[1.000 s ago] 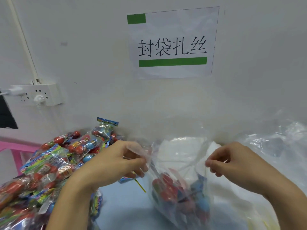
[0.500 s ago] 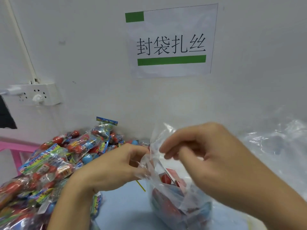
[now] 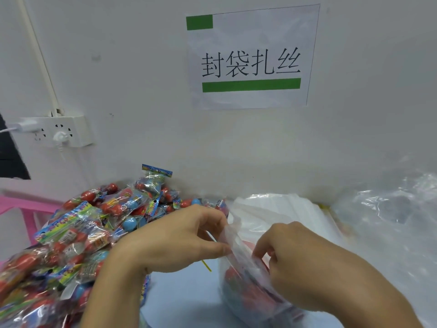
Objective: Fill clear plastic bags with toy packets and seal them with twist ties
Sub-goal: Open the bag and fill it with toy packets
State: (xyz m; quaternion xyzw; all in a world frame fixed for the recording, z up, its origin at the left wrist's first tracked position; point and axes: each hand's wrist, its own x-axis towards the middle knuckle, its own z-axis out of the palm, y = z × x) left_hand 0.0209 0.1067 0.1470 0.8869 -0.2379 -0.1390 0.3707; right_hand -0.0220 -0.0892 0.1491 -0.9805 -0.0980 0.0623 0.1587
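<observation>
Your left hand [image 3: 175, 240] has its grip closed on the mouth of the clear plastic bag [image 3: 246, 280], thumb and forefinger pinching the gathered film at its top left edge. Your right hand [image 3: 305, 263] grips the same mouth from the other side, its fingers curled into the crumpled plastic just beside your left thumb, so the two grips nearly meet over the opening. Whether your right fingertips hold anything besides the film cannot be told, as they are tucked behind the plastic.

The bag stands on the pale blue table [image 3: 179, 301] near its front edge, right of the middle, and holds red and blue toy packets that show blurred through the film below your right hand. A thin yellow twist tie [image 3: 206, 266] lies on the table just left of the bag, under your left hand.

Along the left side of the table a big heap of toy packets [image 3: 78, 235] runs from the front edge back to the wall. Behind the bag, against the wall, lies a stack of flat clear bags [image 3: 283, 211], and more loose plastic sheeting [image 3: 387, 221] fills the right side. On the wall hang a printed paper sign [image 3: 250, 58] and, to the left, a white power strip [image 3: 61, 131].
</observation>
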